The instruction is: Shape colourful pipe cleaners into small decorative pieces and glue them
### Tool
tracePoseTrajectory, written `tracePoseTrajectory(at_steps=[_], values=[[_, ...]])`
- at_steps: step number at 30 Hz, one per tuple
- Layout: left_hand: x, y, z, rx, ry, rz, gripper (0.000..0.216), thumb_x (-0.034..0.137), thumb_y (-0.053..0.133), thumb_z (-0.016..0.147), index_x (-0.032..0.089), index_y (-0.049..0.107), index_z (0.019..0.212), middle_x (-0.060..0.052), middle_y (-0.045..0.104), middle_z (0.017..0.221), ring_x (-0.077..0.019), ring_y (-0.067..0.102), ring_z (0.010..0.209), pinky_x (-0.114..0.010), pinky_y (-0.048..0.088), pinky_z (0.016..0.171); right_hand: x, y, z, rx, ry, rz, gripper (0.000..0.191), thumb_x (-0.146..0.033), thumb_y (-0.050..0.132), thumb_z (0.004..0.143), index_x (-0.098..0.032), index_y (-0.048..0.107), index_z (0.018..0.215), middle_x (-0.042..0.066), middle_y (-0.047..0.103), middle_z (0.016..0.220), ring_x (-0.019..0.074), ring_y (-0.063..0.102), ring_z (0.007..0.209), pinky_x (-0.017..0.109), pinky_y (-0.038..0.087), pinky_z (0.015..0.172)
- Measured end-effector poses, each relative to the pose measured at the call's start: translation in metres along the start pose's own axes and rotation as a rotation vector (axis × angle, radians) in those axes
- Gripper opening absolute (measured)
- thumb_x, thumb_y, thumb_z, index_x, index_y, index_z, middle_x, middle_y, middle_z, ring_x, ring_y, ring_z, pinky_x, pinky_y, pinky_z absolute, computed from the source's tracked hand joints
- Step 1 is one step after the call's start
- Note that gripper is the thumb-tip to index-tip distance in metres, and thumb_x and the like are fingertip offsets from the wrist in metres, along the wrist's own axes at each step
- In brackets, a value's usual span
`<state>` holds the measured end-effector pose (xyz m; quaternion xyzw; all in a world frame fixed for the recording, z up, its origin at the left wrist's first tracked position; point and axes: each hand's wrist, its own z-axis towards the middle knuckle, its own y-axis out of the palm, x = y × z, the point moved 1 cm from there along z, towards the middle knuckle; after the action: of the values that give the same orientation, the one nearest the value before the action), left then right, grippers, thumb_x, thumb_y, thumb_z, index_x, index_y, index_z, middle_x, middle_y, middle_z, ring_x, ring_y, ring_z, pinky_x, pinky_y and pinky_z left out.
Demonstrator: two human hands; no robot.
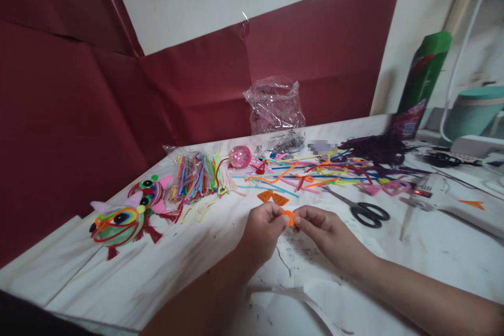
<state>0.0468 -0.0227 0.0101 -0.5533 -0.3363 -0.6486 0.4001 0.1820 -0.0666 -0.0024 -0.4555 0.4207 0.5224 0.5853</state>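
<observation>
Between my two hands is a small bent orange pipe cleaner [290, 217], curved into an arch. My left hand [263, 230] pinches its left end, and my right hand [319, 228] pinches the other end with thumb and forefinger. Just beyond my fingers lie two brownish-orange triangular pieces [272, 198], partly covered by my left hand. To the right of my right hand rest black-handled scissors [366, 212], their blades pointing away to the left. A printed paper sheet [301, 252] lies beneath my hands.
Loose pipe cleaners [315, 178] spread across the back, beside a bagged bundle of them [200, 178]. Two colourful animal-face crafts [120, 223] sit at left. A glue gun [452, 205] lies at right, near purple strands [374, 149] and a green box [423, 84].
</observation>
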Motion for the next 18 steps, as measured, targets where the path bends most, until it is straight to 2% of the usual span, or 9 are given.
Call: tracePoseTrajectory(at_steps=[6, 10, 14, 16, 18], values=[[0.0034, 0.0024, -0.0010, 0.065, 0.000, 0.075, 0.006, 0.018, 0.056, 0.063, 0.015, 0.054, 0.058, 0.001, 0.055, 0.052, -0.0101, 0.045, 0.051, -0.022, 0.034, 0.052, 0.0014, 0.0021, -0.0019, -0.003, 0.011, -0.026, 0.028, -0.044, 0.054, 0.076, -0.018, 0.058, 0.069, 0.000, 0.056, 0.065, 0.0144, 0.050, 0.065, 0.025, 0.040, 0.062], [0.0013, 0.0015, -0.0017, -0.005, 0.002, 0.048, 0.010, 0.022, 0.058, 0.067, 0.014, 0.055, 0.060, 0.002, 0.052, 0.052, -0.0085, 0.042, 0.050, -0.022, 0.032, 0.051, 0.0010, 0.0006, -0.0007, 0.016, 0.021, -0.004, 0.028, -0.045, 0.056, 0.075, -0.018, 0.058, 0.068, -0.001, 0.054, 0.062, 0.0137, 0.049, 0.061, 0.025, 0.039, 0.059], [-0.0006, 0.0014, -0.0004, -0.056, -0.014, -0.055, 0.012, 0.024, 0.057, 0.069, 0.014, 0.056, 0.062, 0.001, 0.056, 0.056, -0.0105, 0.047, 0.056, -0.023, 0.036, 0.058, 0.0023, -0.0009, 0.0011, 0.014, 0.018, 0.022, 0.027, -0.044, 0.055, 0.075, -0.018, 0.057, 0.068, -0.001, 0.054, 0.063, 0.0133, 0.048, 0.061, 0.024, 0.038, 0.060], [0.0014, 0.0004, 0.0001, -0.052, -0.022, -0.009, 0.009, 0.022, 0.058, 0.067, 0.015, 0.055, 0.063, 0.001, 0.055, 0.056, -0.0110, 0.048, 0.055, -0.024, 0.036, 0.057, 0.0022, -0.0013, 0.0013, 0.006, 0.008, 0.012, 0.027, -0.044, 0.055, 0.076, -0.018, 0.057, 0.068, -0.002, 0.053, 0.062, 0.0132, 0.048, 0.061, 0.024, 0.038, 0.059], [0.0065, -0.0015, -0.0002, -0.019, 0.061, 0.135, 0.006, 0.018, 0.059, 0.066, 0.015, 0.055, 0.062, 0.000, 0.054, 0.059, -0.0117, 0.048, 0.058, -0.024, 0.037, 0.060, 0.0002, -0.0016, 0.0010, -0.005, -0.018, -0.006, 0.026, -0.043, 0.055, 0.076, -0.018, 0.057, 0.068, -0.002, 0.053, 0.063, 0.0136, 0.048, 0.062, 0.025, 0.038, 0.060]])
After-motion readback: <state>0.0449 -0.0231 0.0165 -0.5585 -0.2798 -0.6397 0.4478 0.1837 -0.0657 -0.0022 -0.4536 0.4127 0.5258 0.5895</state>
